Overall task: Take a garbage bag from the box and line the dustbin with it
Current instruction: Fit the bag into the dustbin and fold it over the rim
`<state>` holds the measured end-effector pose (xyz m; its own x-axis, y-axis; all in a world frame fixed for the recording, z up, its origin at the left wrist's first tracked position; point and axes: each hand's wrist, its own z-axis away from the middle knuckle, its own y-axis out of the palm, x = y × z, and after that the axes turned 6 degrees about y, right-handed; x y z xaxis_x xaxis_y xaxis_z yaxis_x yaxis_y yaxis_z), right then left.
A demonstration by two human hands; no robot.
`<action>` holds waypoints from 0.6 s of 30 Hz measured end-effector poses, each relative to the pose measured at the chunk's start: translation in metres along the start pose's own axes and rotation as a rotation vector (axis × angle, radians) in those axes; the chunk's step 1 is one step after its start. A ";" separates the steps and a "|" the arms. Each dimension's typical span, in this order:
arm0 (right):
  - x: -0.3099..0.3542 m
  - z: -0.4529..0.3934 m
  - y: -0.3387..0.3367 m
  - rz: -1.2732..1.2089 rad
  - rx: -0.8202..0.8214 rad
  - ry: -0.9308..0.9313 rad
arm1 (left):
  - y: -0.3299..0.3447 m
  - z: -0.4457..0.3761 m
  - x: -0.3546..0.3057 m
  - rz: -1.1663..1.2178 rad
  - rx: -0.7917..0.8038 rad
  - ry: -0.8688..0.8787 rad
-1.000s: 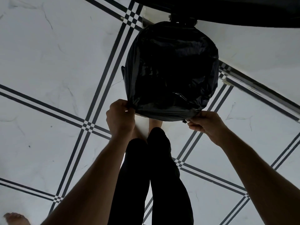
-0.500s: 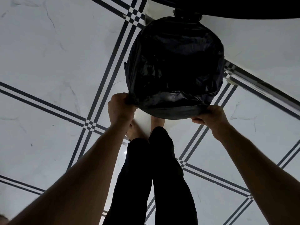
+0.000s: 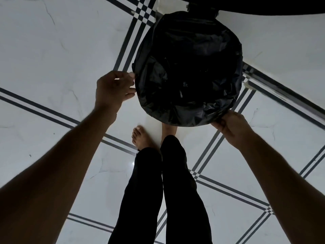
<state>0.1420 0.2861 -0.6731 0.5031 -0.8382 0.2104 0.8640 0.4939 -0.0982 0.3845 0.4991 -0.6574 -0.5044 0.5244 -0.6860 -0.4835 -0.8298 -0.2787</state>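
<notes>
My right hand (image 3: 232,127) pinches the crinkled black plastic garbage bag (image 3: 190,71) (near rim), my left hand (image 3: 112,88) loosely open beside it.

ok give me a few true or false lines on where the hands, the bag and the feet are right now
1. The right hand pinches the near right edge of the black garbage bag. True.
2. The left hand is clenched in a fist around the bag's edge. False: its fingers are spread loosely at the bag's left side, at most touching it.
3. The bag is white and lies flat on the floor. False: it is black and stretched over the round top of the dustbin.
4. The person stands barefoot, with the left foot on the tiled floor. True.
5. The person wears shorts. False: long black trousers cover both legs.
</notes>
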 end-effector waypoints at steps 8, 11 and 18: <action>0.021 0.026 -0.002 -0.236 -0.020 -0.071 | 0.012 -0.003 -0.011 -0.476 -0.155 0.297; 0.028 0.023 0.003 -0.119 -0.012 -0.135 | 0.015 -0.012 -0.008 -0.464 -0.211 0.233; 0.029 0.012 0.003 -0.014 -0.209 -0.262 | 0.020 -0.046 -0.011 -0.181 -0.184 0.141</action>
<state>0.1593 0.2665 -0.6554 0.4919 -0.7434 0.4532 0.8701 0.4020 -0.2851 0.4131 0.4677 -0.6859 -0.3107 0.6462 -0.6970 -0.4120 -0.7524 -0.5139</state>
